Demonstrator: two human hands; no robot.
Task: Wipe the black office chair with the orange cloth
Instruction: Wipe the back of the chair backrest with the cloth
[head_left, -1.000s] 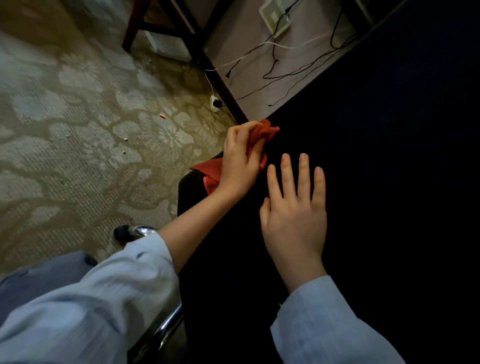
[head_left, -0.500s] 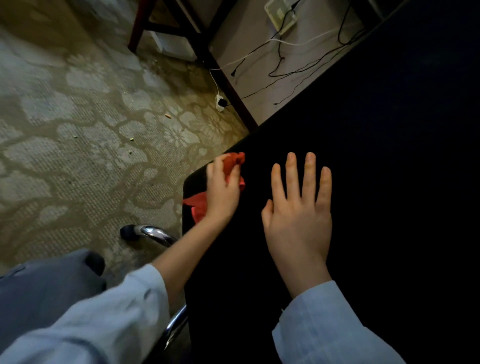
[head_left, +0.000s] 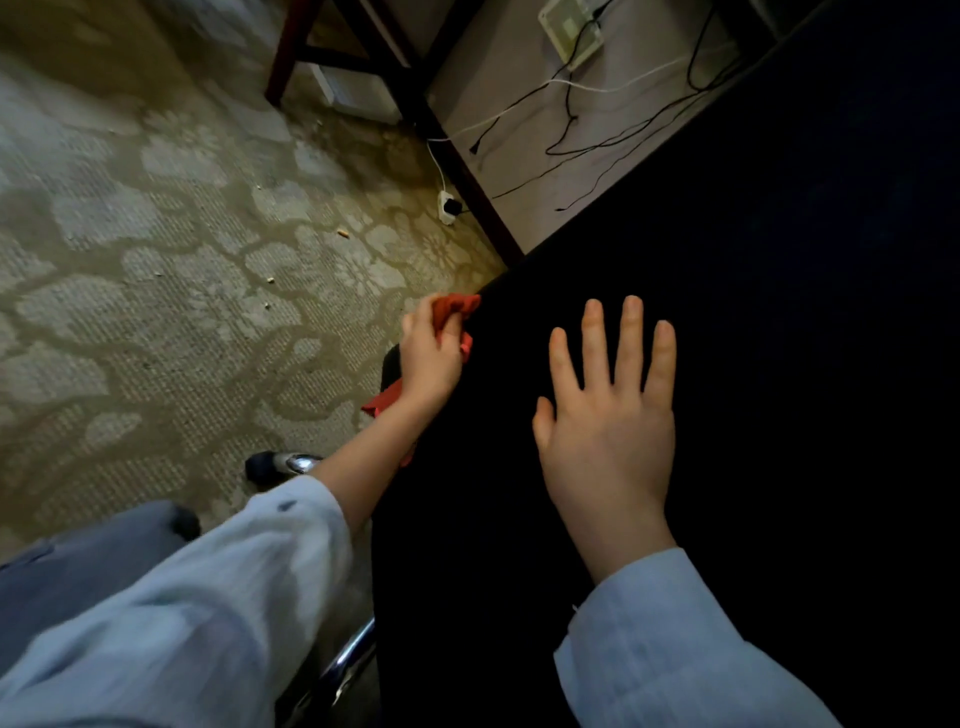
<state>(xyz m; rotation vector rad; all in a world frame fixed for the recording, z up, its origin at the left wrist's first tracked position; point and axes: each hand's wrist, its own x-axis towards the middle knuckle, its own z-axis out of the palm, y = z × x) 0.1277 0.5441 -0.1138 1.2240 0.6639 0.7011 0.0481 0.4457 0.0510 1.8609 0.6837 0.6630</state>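
The black office chair (head_left: 727, 322) fills the right half of the view as a broad dark surface. My left hand (head_left: 434, 358) grips the bunched orange cloth (head_left: 457, 307) at the chair's left edge, near its corner. More of the cloth shows below that wrist. My right hand (head_left: 610, 415) rests flat on the black surface, fingers straight and spread, a short way right of the left hand.
Patterned beige carpet (head_left: 156, 270) covers the floor on the left. A chrome chair leg with a castor (head_left: 283, 462) sticks out below my left forearm. Dark wooden furniture legs (head_left: 410, 78) and loose cables (head_left: 597, 119) with a plug lie at the top.
My left hand has drawn the orange cloth back along the chair's left edge, toward me and outward to the corner. My right hand has stayed flat in place.
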